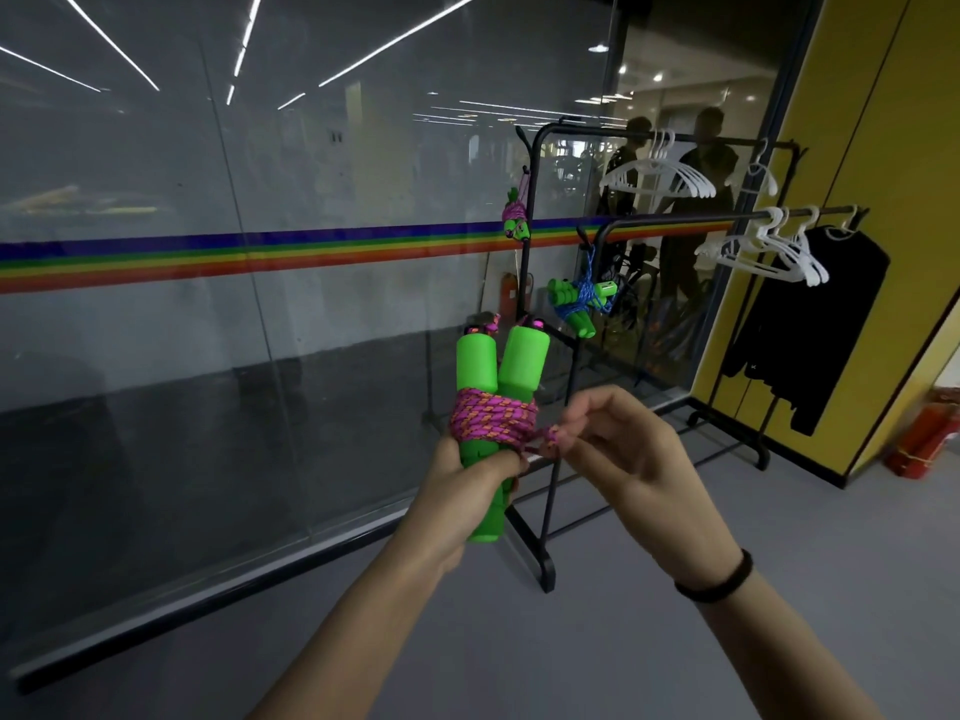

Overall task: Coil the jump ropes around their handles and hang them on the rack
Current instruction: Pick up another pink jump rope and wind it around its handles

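Note:
My left hand (467, 485) grips two bright green jump-rope handles (498, 366) held upright side by side. A pink and orange rope (488, 420) is coiled several times around their middle. My right hand (618, 444) pinches a short loop of that rope (548, 440) just right of the coil. On the black rack (566, 356) ahead, a coiled pink rope with green handles (515, 216) hangs from the upper left hook. A blue rope wound on green handles (579, 298) hangs from a lower hook.
A glass wall with a rainbow stripe (260, 252) runs along the left. White hangers (660, 171) and a black garment (815, 324) hang on the rack rails. A yellow panel wall (857, 148) and a red extinguisher (924, 439) stand at right. Grey floor lies below.

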`<state>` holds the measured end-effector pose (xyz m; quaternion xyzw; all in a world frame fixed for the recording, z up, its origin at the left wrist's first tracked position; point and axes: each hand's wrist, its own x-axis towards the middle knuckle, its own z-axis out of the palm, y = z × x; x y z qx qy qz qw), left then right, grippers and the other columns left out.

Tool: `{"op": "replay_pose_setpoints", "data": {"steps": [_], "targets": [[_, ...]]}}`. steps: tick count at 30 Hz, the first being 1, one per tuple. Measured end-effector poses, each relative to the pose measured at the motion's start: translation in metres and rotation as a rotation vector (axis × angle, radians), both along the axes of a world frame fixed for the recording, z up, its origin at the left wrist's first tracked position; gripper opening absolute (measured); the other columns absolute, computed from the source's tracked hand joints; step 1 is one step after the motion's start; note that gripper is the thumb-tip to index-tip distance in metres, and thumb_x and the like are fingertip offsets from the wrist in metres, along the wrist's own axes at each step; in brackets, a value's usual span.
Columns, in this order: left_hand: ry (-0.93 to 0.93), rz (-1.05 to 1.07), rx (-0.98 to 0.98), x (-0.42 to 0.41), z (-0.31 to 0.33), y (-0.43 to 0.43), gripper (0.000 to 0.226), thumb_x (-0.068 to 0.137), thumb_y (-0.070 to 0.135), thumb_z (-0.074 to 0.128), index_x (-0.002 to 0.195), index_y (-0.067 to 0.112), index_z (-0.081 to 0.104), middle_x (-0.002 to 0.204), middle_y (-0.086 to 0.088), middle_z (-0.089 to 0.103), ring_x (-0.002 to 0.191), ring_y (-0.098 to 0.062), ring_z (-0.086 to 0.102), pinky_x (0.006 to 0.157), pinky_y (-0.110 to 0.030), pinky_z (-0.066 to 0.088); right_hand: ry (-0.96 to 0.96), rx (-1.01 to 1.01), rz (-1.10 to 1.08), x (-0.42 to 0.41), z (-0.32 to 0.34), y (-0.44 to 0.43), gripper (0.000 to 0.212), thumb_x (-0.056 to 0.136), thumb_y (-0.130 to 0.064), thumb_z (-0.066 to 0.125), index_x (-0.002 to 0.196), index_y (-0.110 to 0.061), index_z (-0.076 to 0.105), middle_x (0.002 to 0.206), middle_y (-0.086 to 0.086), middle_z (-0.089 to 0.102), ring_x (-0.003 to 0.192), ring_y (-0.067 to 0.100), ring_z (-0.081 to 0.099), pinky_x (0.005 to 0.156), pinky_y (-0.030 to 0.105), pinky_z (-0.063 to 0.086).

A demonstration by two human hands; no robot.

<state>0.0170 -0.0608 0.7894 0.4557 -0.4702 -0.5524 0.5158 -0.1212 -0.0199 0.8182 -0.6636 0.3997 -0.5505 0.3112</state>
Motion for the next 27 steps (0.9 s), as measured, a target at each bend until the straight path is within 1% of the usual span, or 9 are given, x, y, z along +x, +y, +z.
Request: {"op": "replay_pose_setpoints", "data": {"steps": [2,4,9,12,15,18,22,25,27], "targets": [[-0.016,0.028,-0.037,-0.001,0.002,-0.001,0.023,0.077,0.0,0.065,0.079,0.016,0.048,0.062,-0.003,0.055,0.052,-0.012,0.053,0.05,-0.023,0.043,-0.13,0.071,0.073,0.0,0.002,0.003,0.015,0.075,-0.01,0.068,0.084,-0.01,0.056,0.077,0.003,0.06,0.076,0.018,0.056,0.072,0.028,0.046],[-0.008,0.071,-0.064,-0.003,0.004,-0.003,0.026,0.077,0.002,0.066,0.077,0.019,0.046,0.066,-0.002,0.054,0.057,-0.013,0.053,0.055,-0.025,0.043,-0.122,0.102,0.058,0.001,0.002,0.004,0.019,0.075,-0.009,0.071,0.084,-0.008,0.055,0.075,0.003,0.057,0.073,0.016,0.053,0.069,0.023,0.046],[-0.01,0.157,-0.075,0.0,-0.001,-0.011,0.028,0.074,0.002,0.068,0.077,0.021,0.048,0.071,-0.007,0.056,0.063,-0.02,0.055,0.062,-0.031,0.046,-0.178,0.257,0.009,-0.001,-0.005,-0.001,0.021,0.079,0.0,0.064,0.095,0.0,0.051,0.072,0.012,0.052,0.068,0.02,0.049,0.065,0.024,0.043],[-0.021,0.157,-0.077,0.002,-0.002,-0.012,0.026,0.073,0.002,0.068,0.08,0.018,0.049,0.073,-0.01,0.057,0.066,-0.022,0.056,0.063,-0.033,0.047,-0.198,0.298,0.013,-0.006,-0.009,-0.004,0.02,0.086,0.0,0.055,0.103,0.006,0.047,0.067,0.013,0.056,0.059,0.011,0.055,0.058,0.012,0.045],[-0.043,0.136,-0.102,0.004,0.001,-0.011,0.026,0.075,0.002,0.068,0.079,0.019,0.048,0.072,-0.008,0.057,0.068,-0.022,0.056,0.065,-0.033,0.047,-0.192,0.282,0.035,-0.013,-0.013,-0.007,0.019,0.089,-0.003,0.049,0.104,0.008,0.045,0.061,0.004,0.066,0.061,0.007,0.062,0.063,0.009,0.047],[-0.091,0.094,-0.141,0.003,0.005,-0.01,0.026,0.076,0.002,0.067,0.077,0.02,0.048,0.07,-0.005,0.056,0.068,-0.021,0.055,0.067,-0.033,0.047,-0.222,0.225,0.041,-0.017,-0.013,-0.009,0.016,0.089,-0.001,0.046,0.102,0.008,0.048,0.068,0.006,0.071,0.07,0.012,0.068,0.07,0.012,0.05],[-0.117,0.058,-0.139,-0.002,0.005,-0.01,0.025,0.076,0.004,0.067,0.078,0.02,0.048,0.071,-0.005,0.057,0.067,-0.02,0.055,0.065,-0.03,0.045,-0.324,0.114,0.069,-0.016,-0.011,-0.013,0.012,0.089,-0.002,0.043,0.097,-0.004,0.051,0.071,0.006,0.073,0.073,0.014,0.068,0.073,0.018,0.053],[-0.13,0.02,-0.135,-0.006,0.003,-0.011,0.025,0.073,0.006,0.069,0.081,0.019,0.05,0.069,-0.007,0.057,0.063,-0.02,0.054,0.061,-0.031,0.044,-0.353,0.061,0.084,-0.019,-0.008,-0.013,0.02,0.082,-0.01,0.051,0.101,-0.004,0.052,0.081,0.008,0.073,0.08,0.016,0.068,0.076,0.021,0.054],[-0.143,0.017,-0.128,-0.01,0.005,-0.008,0.03,0.063,0.016,0.071,0.087,0.016,0.054,0.07,-0.008,0.059,0.063,-0.021,0.057,0.062,-0.037,0.048,-0.273,0.034,0.113,-0.02,-0.005,-0.012,0.028,0.076,-0.009,0.06,0.103,-0.005,0.055,0.091,0.008,0.072,0.088,0.017,0.067,0.08,0.022,0.054]]}}
